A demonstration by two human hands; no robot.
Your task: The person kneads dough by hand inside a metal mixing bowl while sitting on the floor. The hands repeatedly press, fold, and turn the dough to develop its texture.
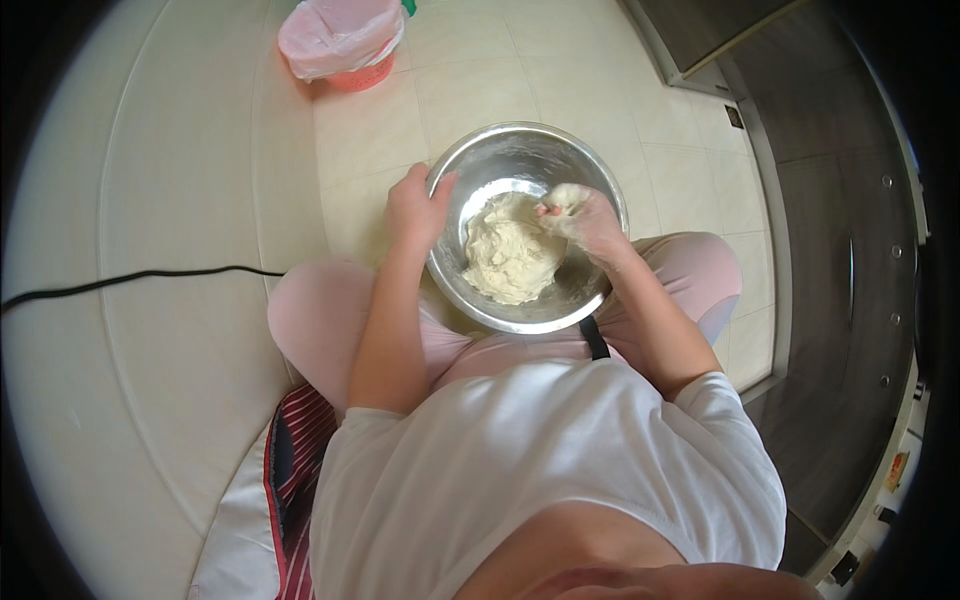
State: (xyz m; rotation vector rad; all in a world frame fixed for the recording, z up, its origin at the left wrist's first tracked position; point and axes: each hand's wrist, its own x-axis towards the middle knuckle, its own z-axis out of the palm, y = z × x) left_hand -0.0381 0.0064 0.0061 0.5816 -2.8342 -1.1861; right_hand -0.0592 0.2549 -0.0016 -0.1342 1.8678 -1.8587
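A round stainless-steel mixing bowl [525,325] rests between my crossed legs. Pale, sticky dough [511,255] lies in a rough lump at its bottom. My left hand [421,208] grips the bowl's left rim, thumb on the inside and the other fingers outside. Over the right half of the bowl, my right hand [583,219] is curled, with dough caught in and smeared over its fingers. It is at the upper right edge of the lump. The palm side of that hand is partly hidden.
A coral basket [362,76] with a pink plastic liner stands ahead to the left on the tiled floor [480,82]. A black cable [142,276] runs in from the left. Dark cabinets [814,225] line the right. Red striped fabric [307,427] lies by my left side.
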